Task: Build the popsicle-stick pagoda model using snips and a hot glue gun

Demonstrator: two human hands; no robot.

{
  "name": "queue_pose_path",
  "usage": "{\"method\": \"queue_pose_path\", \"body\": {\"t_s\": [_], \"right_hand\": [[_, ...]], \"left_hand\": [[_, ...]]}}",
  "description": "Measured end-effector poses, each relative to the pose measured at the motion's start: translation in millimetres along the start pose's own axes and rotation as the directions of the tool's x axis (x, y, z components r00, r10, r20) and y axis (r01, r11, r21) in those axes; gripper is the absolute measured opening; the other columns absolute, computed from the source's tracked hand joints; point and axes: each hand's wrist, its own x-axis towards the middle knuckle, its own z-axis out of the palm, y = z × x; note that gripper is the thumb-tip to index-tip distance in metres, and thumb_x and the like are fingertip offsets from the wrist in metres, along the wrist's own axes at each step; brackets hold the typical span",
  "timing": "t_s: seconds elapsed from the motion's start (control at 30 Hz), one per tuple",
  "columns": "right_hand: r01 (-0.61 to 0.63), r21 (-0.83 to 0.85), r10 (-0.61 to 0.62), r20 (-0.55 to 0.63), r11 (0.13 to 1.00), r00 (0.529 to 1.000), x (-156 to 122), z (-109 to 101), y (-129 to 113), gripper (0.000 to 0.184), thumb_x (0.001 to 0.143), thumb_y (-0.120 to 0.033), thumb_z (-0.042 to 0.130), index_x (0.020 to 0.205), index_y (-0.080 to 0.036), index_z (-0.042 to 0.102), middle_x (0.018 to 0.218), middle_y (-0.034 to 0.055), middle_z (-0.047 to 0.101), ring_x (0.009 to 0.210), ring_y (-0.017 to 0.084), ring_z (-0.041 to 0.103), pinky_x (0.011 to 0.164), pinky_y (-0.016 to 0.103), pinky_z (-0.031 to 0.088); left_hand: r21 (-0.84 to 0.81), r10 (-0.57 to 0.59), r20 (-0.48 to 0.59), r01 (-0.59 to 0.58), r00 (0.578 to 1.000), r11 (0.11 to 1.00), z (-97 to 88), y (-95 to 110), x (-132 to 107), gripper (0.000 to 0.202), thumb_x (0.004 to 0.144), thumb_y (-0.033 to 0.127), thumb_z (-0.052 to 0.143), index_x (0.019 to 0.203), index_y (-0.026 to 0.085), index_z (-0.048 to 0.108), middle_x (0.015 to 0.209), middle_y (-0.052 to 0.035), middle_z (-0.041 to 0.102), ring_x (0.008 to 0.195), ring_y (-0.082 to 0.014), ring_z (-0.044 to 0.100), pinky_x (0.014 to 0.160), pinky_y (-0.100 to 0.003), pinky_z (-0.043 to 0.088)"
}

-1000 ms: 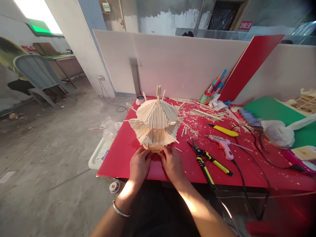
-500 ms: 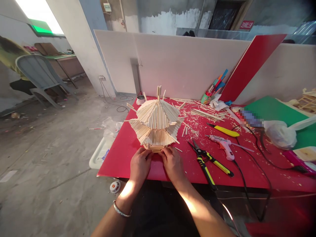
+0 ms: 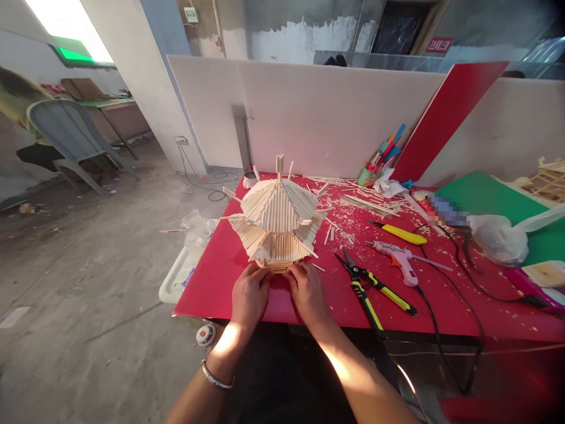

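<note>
A two-tiered pavilion model (image 3: 279, 215) built of pale wooden sticks stands upright at the near left of the red tabletop (image 3: 212, 282). Stick ends jut out at its roof corners, and a small bundle rises from its peak. My left hand (image 3: 251, 291) grips the left side of the model's base with curled fingers. On the base's right side, my right hand (image 3: 308, 291) holds on in the same way. The fingertips of both hands are partly hidden under the lower edge.
Right of the model lie garden shears (image 3: 371, 285), a pink glue gun (image 3: 399, 259) with a cord, and a yellow utility knife (image 3: 401, 233). Loose sticks (image 3: 375, 203) and shavings litter the back. A pen holder (image 3: 367, 174) stands behind. A person (image 3: 20, 112) sits far left.
The model's top has shifted slightly left in view, as if tilted or turned a little. Both hands keep their hold on the base.
</note>
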Motion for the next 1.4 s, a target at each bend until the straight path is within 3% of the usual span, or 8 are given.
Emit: {"method": "queue_pose_path", "body": {"t_s": [1.4], "right_hand": [[0.011,-0.025,-0.01,0.01,1.0,1.0,-0.9,0.1,1.2,0.005,0.089,-0.016,0.063,0.086,-0.021,0.064,0.087,0.004,0.064,0.081,0.019,0.059,0.069,0.028,0.041]], "left_hand": [[0.05,0.072,-0.036,-0.07,0.997,0.996,1.0,0.7,-1.7,0.021,0.086,0.014,0.056,0.083,0.019,0.077,0.077,-0.0044,0.067,0.068,-0.0162,0.065,0.064,-0.025,0.051]]}}
